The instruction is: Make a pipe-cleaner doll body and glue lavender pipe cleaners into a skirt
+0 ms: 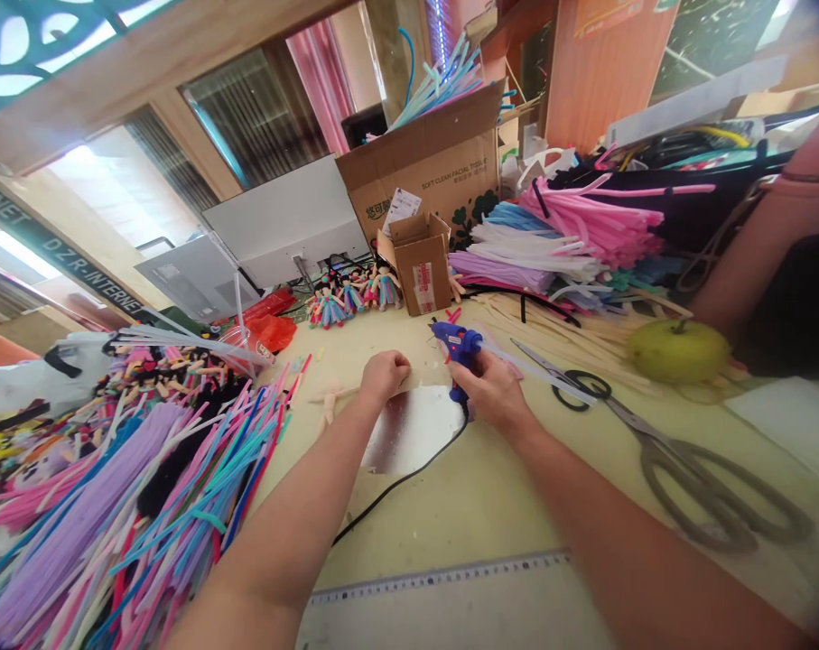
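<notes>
My right hand (pixel 494 388) is wrapped round the handle of a blue hot glue gun (pixel 458 339), its nozzle pointing up and to the left. A clear glue stick (pixel 531 368) juts from its back, and a black cord (pixel 409 478) runs down from the grip. To the left, my left hand (pixel 386 372) has its fingers pinched together; what they hold, if anything, is too small to make out. Beneath both hands lies a shiny silver sheet (pixel 415 429). Beside my left wrist rests a beige pipe-cleaner figure (pixel 329 399).
Pipe cleaners (pixel 199 506) are heaped at left, with more bundles (pixel 578 226) at back right. Small dolls (pixel 355 293) stand by a little cardboard box (pixel 419 262). Large scissors (pixel 693 478), smaller scissors (pixel 564 375) and a green fruit (pixel 678 350) lie at right. A measuring tape (pixel 442 578) crosses the front.
</notes>
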Demonstrator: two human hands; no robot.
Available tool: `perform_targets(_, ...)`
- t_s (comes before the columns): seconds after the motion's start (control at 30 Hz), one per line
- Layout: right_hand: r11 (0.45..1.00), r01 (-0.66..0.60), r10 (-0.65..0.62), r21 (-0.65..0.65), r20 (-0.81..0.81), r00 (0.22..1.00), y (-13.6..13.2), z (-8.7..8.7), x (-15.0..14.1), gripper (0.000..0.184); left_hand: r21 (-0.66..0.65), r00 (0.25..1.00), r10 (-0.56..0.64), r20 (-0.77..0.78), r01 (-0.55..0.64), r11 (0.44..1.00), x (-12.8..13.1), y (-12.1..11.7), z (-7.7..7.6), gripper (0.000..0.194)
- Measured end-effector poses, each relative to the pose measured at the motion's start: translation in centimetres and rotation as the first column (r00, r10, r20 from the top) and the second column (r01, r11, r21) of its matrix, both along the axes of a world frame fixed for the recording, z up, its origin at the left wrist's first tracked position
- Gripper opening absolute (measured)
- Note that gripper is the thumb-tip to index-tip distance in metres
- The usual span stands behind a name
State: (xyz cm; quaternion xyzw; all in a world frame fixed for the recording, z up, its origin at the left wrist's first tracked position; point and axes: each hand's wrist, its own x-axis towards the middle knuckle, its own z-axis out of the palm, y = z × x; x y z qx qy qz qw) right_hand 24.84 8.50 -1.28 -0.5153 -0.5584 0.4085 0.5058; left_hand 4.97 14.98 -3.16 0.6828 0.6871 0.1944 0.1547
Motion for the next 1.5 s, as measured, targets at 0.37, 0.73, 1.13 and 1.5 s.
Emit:
perform_targets(0.37, 1.0, -0.008, 0.009, 0.023, -0.003, 1.0, 0.2, -0.7, -0.1, 0.018, -0.05, 0.967, -0.05, -0.25, 0.039, 0.998, 1.0, 1.2, 0.4, 0.014)
perform_targets(0.73, 0.999, -0.017, 0.017, 0.031, -0.014, 1.0, 0.2, -0.6, -0.1, 0.017, -0.078, 0.997, -0.013, -0.082, 0.007, 0.997, 1.0, 1.0, -0.7, 0.006)
perform_targets(1.13, 0.999, 0.023, -0.023, 0.037, -0.013, 1.0, 0.1, -0.2, 0.2, 0.015, -0.143, 0.934, 0.109, 0.34, -0.064, 0.988, -2.2, -1.4, 1.2, 0.009)
perform_targets(1.5, 0.999, 0.02, -0.02, 0.038, -0.013, 1.0, 0.3, -0.4, 0.1, 0.017, -0.025, 0.999, 0.006, 0.042, -0.005, 1.0, -0.6, 0.6, 0.2, 0.009)
